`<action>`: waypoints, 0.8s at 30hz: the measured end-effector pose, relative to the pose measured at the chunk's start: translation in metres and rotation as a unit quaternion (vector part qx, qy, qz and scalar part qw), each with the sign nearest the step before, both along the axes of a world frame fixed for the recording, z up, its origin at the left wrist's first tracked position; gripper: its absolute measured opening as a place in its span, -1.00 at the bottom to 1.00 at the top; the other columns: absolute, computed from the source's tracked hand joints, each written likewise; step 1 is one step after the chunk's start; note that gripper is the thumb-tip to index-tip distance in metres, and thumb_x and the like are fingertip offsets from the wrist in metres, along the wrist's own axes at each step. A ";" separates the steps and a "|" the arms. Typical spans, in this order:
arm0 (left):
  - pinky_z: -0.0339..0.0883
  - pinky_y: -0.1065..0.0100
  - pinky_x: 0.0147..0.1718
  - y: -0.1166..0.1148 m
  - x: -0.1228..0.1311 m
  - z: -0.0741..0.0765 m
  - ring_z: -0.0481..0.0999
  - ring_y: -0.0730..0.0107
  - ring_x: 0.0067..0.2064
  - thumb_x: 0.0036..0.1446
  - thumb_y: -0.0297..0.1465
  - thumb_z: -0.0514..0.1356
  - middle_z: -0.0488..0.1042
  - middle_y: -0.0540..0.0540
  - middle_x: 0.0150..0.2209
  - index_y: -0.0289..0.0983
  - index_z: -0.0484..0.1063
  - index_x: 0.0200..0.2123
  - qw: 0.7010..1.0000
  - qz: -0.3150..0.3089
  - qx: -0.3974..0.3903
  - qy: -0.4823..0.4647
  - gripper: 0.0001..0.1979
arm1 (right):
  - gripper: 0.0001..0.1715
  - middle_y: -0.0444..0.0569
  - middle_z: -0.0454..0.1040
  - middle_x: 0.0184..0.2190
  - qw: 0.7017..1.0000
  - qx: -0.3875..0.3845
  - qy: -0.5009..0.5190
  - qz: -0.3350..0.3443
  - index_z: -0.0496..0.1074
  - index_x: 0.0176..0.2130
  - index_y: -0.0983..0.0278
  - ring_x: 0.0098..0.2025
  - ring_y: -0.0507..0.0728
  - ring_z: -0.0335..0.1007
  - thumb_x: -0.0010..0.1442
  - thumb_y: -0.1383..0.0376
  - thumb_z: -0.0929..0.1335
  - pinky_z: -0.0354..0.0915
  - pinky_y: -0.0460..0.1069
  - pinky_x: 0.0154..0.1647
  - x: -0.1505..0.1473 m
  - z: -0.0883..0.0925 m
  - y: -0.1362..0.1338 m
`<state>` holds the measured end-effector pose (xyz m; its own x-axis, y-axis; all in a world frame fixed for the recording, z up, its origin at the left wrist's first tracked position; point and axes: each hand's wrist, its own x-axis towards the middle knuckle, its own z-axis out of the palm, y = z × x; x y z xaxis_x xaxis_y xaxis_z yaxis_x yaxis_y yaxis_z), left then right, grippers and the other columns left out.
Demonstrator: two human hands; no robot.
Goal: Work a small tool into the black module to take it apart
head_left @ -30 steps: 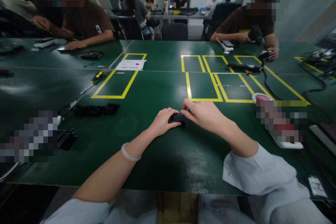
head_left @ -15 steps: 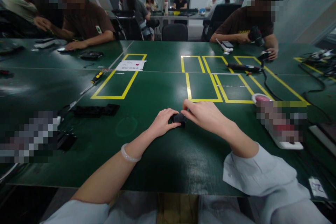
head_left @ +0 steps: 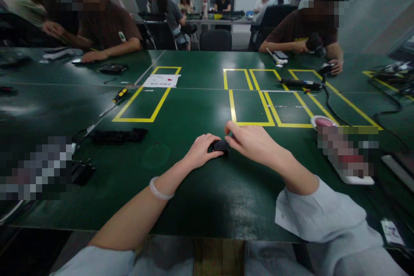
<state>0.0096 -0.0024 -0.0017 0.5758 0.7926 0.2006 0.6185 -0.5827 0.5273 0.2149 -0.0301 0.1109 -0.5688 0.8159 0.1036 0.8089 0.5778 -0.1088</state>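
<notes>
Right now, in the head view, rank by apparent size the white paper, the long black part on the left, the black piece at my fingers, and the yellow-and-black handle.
Largest to smallest:
1. Long black part
2. White paper
Unsure: black piece and yellow-and-black handle; your left hand partly covers the piece.

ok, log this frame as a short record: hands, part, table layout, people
left hand: thumb and fingers around black part
right hand: fingertips at the black part's right end; contact unclear
table: green, yellow tape outlines beyond the hands
paper: lying across the left outline
screwdriver: left of the paper
black strip: on the table, left of the left hand
people: two seated across the table, others farther back
</notes>
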 end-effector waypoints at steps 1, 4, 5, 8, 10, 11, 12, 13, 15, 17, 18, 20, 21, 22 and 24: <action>0.23 0.20 -0.08 0.000 0.000 -0.001 0.38 0.19 -0.09 0.16 -0.09 0.18 0.41 -0.08 -0.14 -0.20 0.35 -0.06 1.000 -0.001 0.002 0.000 -0.62 | -0.73 -0.06 0.52 -0.41 1.000 0.002 -0.005 -0.003 0.27 -0.11 0.27 -0.42 0.09 0.42 0.35 0.16 0.15 -0.09 -0.07 -0.50 0.000 0.000 0.000; 0.23 0.21 -0.09 0.000 -0.001 -0.002 0.38 0.19 -0.09 0.16 -0.09 0.18 0.41 -0.08 -0.15 -0.20 0.35 -0.07 1.000 0.000 0.005 0.000 -0.62 | -0.64 -0.05 0.53 -0.44 0.999 0.008 -0.028 -0.015 0.31 -0.15 0.26 -0.44 0.09 0.42 0.36 0.08 0.12 -0.12 -0.06 -0.50 -0.001 -0.002 0.002; 0.23 0.21 -0.09 0.000 -0.001 -0.001 0.38 0.19 -0.09 0.17 -0.08 0.18 0.42 -0.08 -0.15 -0.20 0.35 -0.07 1.000 0.000 0.003 0.000 -0.62 | -0.64 -0.04 0.53 -0.45 0.999 0.009 -0.037 -0.019 0.32 -0.16 0.25 -0.44 0.10 0.42 0.37 0.08 0.12 -0.13 -0.06 -0.50 -0.002 -0.002 0.003; 0.23 0.20 -0.08 0.000 -0.001 0.000 0.38 0.18 -0.08 0.17 -0.08 0.17 0.41 -0.09 -0.13 -0.20 0.35 -0.05 1.000 -0.002 -0.002 0.000 -0.61 | -0.67 -0.03 0.54 -0.43 0.998 0.006 -0.051 -0.026 0.33 -0.14 0.25 -0.44 0.10 0.43 0.37 0.12 0.13 -0.13 -0.05 -0.50 -0.002 -0.003 0.004; 0.23 0.20 -0.07 -0.001 0.000 0.001 0.38 0.18 -0.07 0.17 -0.08 0.17 0.41 -0.09 -0.13 -0.20 0.35 -0.05 1.000 -0.003 -0.005 -0.001 -0.61 | -0.69 -0.03 0.54 -0.43 0.998 0.002 -0.051 -0.025 0.32 -0.11 0.25 -0.43 0.10 0.43 0.37 0.15 0.13 -0.12 -0.05 -0.49 -0.002 -0.003 0.004; 0.22 0.20 -0.06 -0.001 0.000 0.002 0.38 0.18 -0.07 0.17 -0.08 0.17 0.41 -0.09 -0.12 -0.20 0.35 -0.04 1.000 -0.003 -0.006 -0.001 -0.61 | -0.70 -0.04 0.54 -0.42 0.999 0.002 -0.048 -0.024 0.32 -0.11 0.25 -0.43 0.10 0.43 0.36 0.17 0.13 -0.12 -0.05 -0.49 -0.001 -0.003 0.004; 0.22 0.19 -0.06 -0.001 0.000 0.002 0.38 0.18 -0.07 0.17 -0.08 0.17 0.41 -0.09 -0.12 -0.19 0.35 -0.04 1.000 -0.003 -0.007 -0.001 -0.61 | -0.71 -0.04 0.54 -0.42 0.999 0.003 -0.046 -0.023 0.31 -0.10 0.25 -0.43 0.10 0.43 0.36 0.18 0.13 -0.12 -0.05 -0.49 -0.001 -0.003 0.004; 0.22 0.19 -0.06 -0.001 0.000 0.002 0.38 0.18 -0.07 0.17 -0.08 0.17 0.41 -0.10 -0.12 -0.19 0.35 -0.04 1.000 -0.002 -0.008 -0.001 -0.61 | -0.72 -0.05 0.54 -0.43 0.999 0.005 -0.043 -0.021 0.31 -0.10 0.25 -0.44 0.09 0.43 0.36 0.19 0.13 -0.11 -0.06 -0.50 -0.001 -0.003 0.003; 0.22 0.18 -0.05 -0.001 0.000 0.002 0.38 0.17 -0.06 0.17 -0.08 0.17 0.41 -0.10 -0.11 -0.19 0.36 -0.04 1.000 -0.002 -0.010 0.000 -0.61 | -0.73 -0.06 0.53 -0.43 0.999 0.007 -0.038 -0.018 0.29 -0.10 0.25 -0.44 0.09 0.42 0.36 0.21 0.12 -0.12 -0.06 -0.50 -0.001 -0.003 0.003; 0.21 0.18 -0.05 -0.001 0.000 0.002 0.38 0.17 -0.06 0.16 -0.09 0.18 0.41 -0.10 -0.11 -0.18 0.36 -0.04 1.000 0.000 -0.007 -0.003 -0.61 | -0.74 -0.06 0.52 -0.43 0.999 0.006 -0.029 -0.012 0.28 -0.09 0.25 -0.45 0.08 0.41 0.35 0.23 0.12 -0.12 -0.06 -0.51 0.000 -0.003 0.003; 0.22 0.19 -0.05 -0.001 0.000 0.001 0.38 0.17 -0.06 0.16 -0.09 0.18 0.41 -0.09 -0.11 -0.18 0.36 -0.04 1.000 0.001 -0.005 -0.004 -0.61 | -0.75 -0.06 0.52 -0.42 1.000 0.003 -0.022 -0.008 0.27 -0.08 0.26 -0.45 0.08 0.41 0.34 0.24 0.12 -0.12 -0.06 -0.51 0.000 -0.002 0.002; 0.22 0.19 -0.06 -0.001 -0.001 0.001 0.38 0.18 -0.07 0.16 -0.10 0.18 0.41 -0.09 -0.12 -0.18 0.36 -0.04 1.000 0.001 -0.003 -0.007 -0.62 | -0.76 -0.07 0.52 -0.40 1.000 -0.004 -0.008 -0.002 0.25 -0.07 0.26 -0.44 0.08 0.40 0.32 0.27 0.13 -0.10 -0.06 -0.51 0.000 -0.002 0.001; 0.22 0.19 -0.06 -0.001 -0.001 0.001 0.38 0.18 -0.07 0.16 -0.10 0.18 0.41 -0.09 -0.12 -0.18 0.36 -0.04 1.000 0.001 -0.004 -0.006 -0.62 | -0.76 -0.06 0.52 -0.39 1.000 -0.007 -0.002 -0.002 0.24 -0.07 0.26 -0.42 0.08 0.41 0.31 0.28 0.13 -0.09 -0.07 -0.51 0.000 -0.001 0.001; 0.22 0.19 -0.07 -0.001 -0.001 0.000 0.38 0.18 -0.07 0.16 -0.10 0.18 0.41 -0.09 -0.12 -0.18 0.36 -0.04 1.000 0.000 -0.005 -0.005 -0.62 | -0.77 -0.06 0.52 -0.38 1.000 -0.010 0.003 -0.003 0.24 -0.07 0.26 -0.41 0.08 0.41 0.31 0.28 0.14 -0.08 -0.07 -0.50 0.000 -0.001 0.000; 0.22 0.19 -0.07 0.000 -0.001 0.000 0.38 0.18 -0.08 0.16 -0.10 0.18 0.41 -0.09 -0.13 -0.18 0.36 -0.05 1.000 0.001 -0.005 -0.002 -0.62 | -0.77 -0.06 0.52 -0.37 1.000 -0.012 0.006 -0.007 0.23 -0.07 0.26 -0.40 0.08 0.41 0.32 0.27 0.14 -0.07 -0.07 -0.49 -0.001 0.000 -0.001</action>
